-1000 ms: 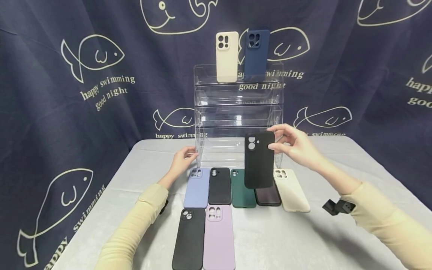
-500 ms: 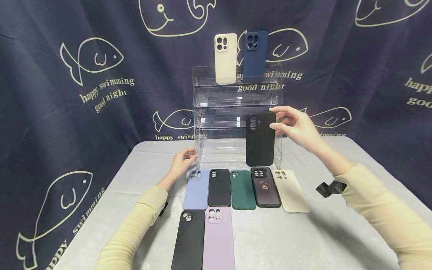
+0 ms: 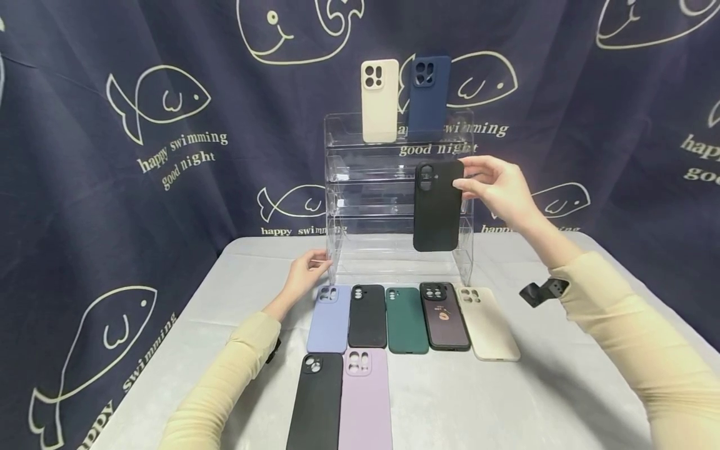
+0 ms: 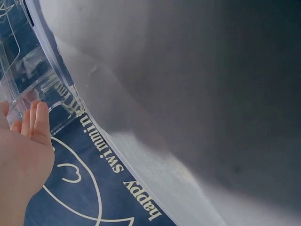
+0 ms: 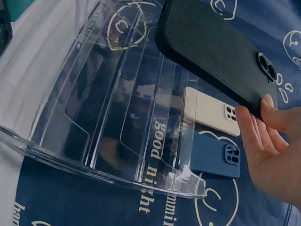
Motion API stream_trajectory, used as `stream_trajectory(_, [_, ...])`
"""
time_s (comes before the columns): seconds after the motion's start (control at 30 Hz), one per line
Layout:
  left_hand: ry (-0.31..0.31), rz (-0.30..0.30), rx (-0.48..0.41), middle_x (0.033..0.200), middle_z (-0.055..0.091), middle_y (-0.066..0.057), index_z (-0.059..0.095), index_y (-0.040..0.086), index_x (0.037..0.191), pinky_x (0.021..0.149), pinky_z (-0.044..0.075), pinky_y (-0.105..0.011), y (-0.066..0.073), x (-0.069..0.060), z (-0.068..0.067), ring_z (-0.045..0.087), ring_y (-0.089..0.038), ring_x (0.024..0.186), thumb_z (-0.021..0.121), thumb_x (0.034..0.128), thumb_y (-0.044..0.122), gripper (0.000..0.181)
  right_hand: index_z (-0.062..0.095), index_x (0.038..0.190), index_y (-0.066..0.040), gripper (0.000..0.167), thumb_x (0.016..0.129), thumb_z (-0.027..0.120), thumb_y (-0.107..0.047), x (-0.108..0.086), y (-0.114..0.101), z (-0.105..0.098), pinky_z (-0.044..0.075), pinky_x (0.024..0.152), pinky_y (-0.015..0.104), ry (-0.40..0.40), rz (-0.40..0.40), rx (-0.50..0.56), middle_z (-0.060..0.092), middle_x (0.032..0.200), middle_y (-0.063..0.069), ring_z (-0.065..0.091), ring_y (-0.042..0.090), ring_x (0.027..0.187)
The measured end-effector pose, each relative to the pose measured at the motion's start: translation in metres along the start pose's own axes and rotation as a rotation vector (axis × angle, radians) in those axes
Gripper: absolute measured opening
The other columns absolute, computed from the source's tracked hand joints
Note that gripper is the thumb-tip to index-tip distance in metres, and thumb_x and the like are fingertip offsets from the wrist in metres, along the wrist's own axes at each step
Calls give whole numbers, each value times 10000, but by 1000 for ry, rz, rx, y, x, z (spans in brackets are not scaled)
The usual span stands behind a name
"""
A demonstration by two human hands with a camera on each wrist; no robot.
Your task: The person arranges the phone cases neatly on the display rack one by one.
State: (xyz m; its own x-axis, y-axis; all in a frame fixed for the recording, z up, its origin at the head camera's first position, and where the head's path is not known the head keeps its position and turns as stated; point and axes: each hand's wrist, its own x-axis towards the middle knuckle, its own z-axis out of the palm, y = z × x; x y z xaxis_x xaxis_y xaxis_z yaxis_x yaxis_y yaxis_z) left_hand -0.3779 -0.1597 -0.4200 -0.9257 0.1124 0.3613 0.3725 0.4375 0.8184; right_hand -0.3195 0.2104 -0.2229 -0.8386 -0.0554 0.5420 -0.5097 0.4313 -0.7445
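Note:
My right hand (image 3: 503, 190) pinches a black phone case (image 3: 437, 209) by its upper right edge. The case hangs upright in front of the right side of a clear tiered display rack (image 3: 388, 240). In the right wrist view, thumb and fingers grip the black case (image 5: 211, 52) near its camera opening. My left hand (image 3: 304, 275) holds the rack's lower left side edge between thumb and fingers. On the top tier stand a cream phone case (image 3: 379, 103) and a navy blue phone case (image 3: 429, 100).
Before the rack lies a row: light blue case (image 3: 329, 322), black case (image 3: 368, 319), green case (image 3: 406, 322), dark printed case (image 3: 447, 322), cream case (image 3: 490, 325). Nearer are another black case (image 3: 315, 403) and a lilac case (image 3: 365, 403). A fish-print curtain (image 3: 185, 250) hangs behind.
My right hand has lifted the black phone case up along the rack's right side, uncovering the dark printed case on the table. My left hand stays at the rack's left side.

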Motion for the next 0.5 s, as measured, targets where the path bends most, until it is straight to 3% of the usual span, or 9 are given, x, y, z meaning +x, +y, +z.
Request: stream_trajectory(0.5, [-2,-3,0,1107,657,-204,603,-18,1159,893,551,-359,3,-1,0,650,-331,974,663,873,142,333,573,1193,78,456,781,733,-31,41,-6,-5,573,611,152,119,2,152,641,786,-133,650,-29,696])
